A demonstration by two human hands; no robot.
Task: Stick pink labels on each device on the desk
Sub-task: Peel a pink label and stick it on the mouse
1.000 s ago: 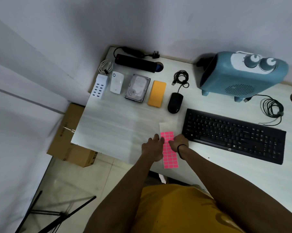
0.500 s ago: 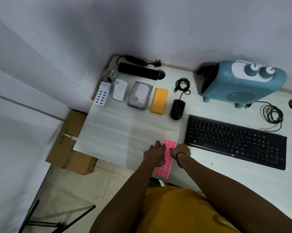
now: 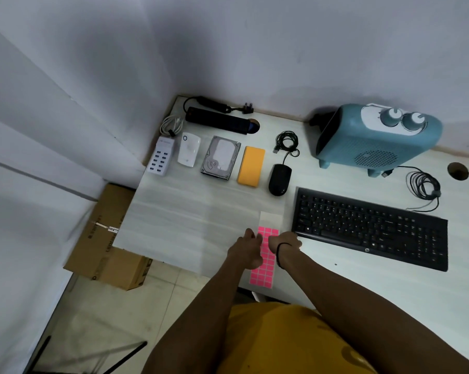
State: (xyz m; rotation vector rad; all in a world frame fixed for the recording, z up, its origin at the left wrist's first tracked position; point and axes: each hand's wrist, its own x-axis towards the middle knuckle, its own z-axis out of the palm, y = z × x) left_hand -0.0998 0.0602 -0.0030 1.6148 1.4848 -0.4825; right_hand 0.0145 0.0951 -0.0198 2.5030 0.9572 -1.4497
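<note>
Surface (image 3: 174, 225): label sheet (image 3: 263, 268) at 6 o'clock. Left hand (image 3: 245, 251) presses it, fingers loose; right hand (image 3: 284, 242) grip unclear. Step: peeling label. Next, likely: mouse (image 3: 279, 180), 12 o'clock.

Both hands, left (image 3: 246, 251) and right (image 3: 286, 242), rest on the pink label sheet (image 3: 263, 271), just beside the keyboard (image 3: 371, 228) on the tabletop (image 3: 179, 220).

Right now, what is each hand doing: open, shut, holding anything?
Left hand: on the label sheet; its grip cannot be told.
Right hand: on the same sheet; its grip cannot be told.
</note>
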